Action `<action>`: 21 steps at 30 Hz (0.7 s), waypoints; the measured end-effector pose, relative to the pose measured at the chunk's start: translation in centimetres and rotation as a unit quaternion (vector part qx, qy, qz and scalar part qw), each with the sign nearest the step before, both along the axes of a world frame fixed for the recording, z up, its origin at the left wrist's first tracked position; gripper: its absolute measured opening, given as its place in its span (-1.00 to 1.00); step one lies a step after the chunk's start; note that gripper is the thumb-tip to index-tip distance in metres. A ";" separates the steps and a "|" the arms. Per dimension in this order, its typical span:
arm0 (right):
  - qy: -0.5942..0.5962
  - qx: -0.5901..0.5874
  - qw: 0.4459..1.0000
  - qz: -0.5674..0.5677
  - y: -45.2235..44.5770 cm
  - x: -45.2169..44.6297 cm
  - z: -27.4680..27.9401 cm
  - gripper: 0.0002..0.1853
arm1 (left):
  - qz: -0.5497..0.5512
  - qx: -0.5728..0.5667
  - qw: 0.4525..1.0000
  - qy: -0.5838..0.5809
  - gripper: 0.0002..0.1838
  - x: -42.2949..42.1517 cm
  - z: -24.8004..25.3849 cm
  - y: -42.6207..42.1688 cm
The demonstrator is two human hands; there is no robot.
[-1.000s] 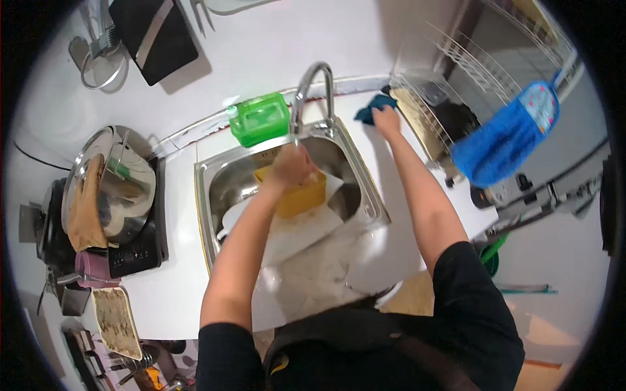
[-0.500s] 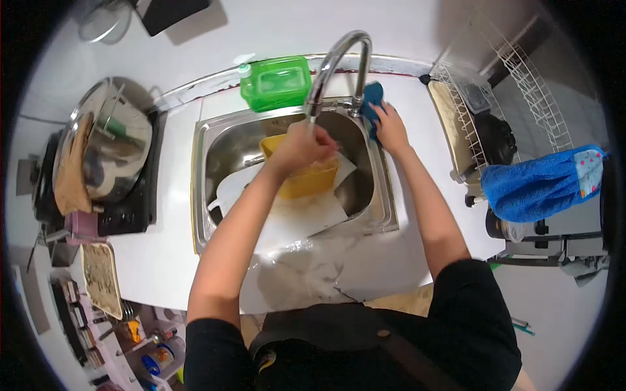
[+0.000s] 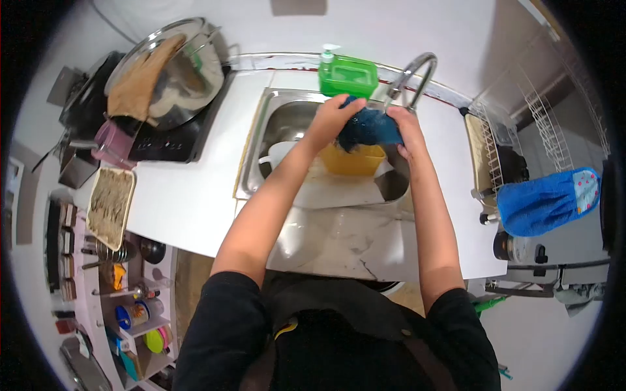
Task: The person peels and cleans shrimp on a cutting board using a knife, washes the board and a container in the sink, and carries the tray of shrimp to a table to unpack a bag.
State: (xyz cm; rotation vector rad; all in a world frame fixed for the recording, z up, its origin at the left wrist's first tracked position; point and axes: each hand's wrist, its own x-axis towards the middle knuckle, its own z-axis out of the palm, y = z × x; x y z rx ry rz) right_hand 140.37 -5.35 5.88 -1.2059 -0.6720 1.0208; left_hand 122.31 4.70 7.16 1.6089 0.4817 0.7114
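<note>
A wet dark-blue cloth (image 3: 370,128) is stretched between my two hands, just below the tap (image 3: 427,60) and over the sink (image 3: 251,156). My left hand (image 3: 331,122) grips its left end, thumb on top. The right end is in the fingers of my right hand (image 3: 409,132), beside the spout. Water seems to run from the spout onto the cloth. Beneath it, partly covered, a yellow plastic container (image 3: 355,164) stands in the sink. A white cutting board (image 3: 332,191) lies under that container.
Behind the sink stand a green tray (image 3: 352,77) and a pump bottle (image 3: 327,58). To the left are a cooktop (image 3: 171,143), a large metal lid (image 3: 195,85) and a crusted tray (image 3: 111,202). At right, a blue towel (image 3: 544,202) hangs by a wire rack (image 3: 554,146).
My right hand has brought the blue cloth from beside the tap's base to under the spout. My left hand has taken hold of its other end. The view has shifted left.
</note>
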 end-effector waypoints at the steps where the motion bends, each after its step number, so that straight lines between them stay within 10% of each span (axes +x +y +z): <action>1: 0.003 -0.028 0.998 0.048 0.8 -0.9 -0.3 -0.85 | 0.027 0.011 1.000 0.004 -0.65 -2.0 1.7 0.1; 9: -0.069 -0.151 0.983 0.079 6.8 -5.0 0.0 -0.62 | 0.201 0.194 0.939 0.203 -0.69 -22.0 9.4 -2.6; 12: -0.091 -0.182 0.974 0.102 6.8 -3.6 0.7 -0.66 | 0.287 0.266 0.842 0.371 -0.73 -28.9 4.3 -3.2; 16: -0.175 -0.202 0.959 0.093 5.8 -2.5 0.8 -0.72 | 0.131 0.373 0.846 0.358 -0.53 -34.6 -3.4 -5.4; 21: -0.167 -0.201 0.962 0.083 5.6 -3.1 0.9 -0.71 | 0.081 0.468 0.782 0.405 -0.46 -25.9 -5.9 1.6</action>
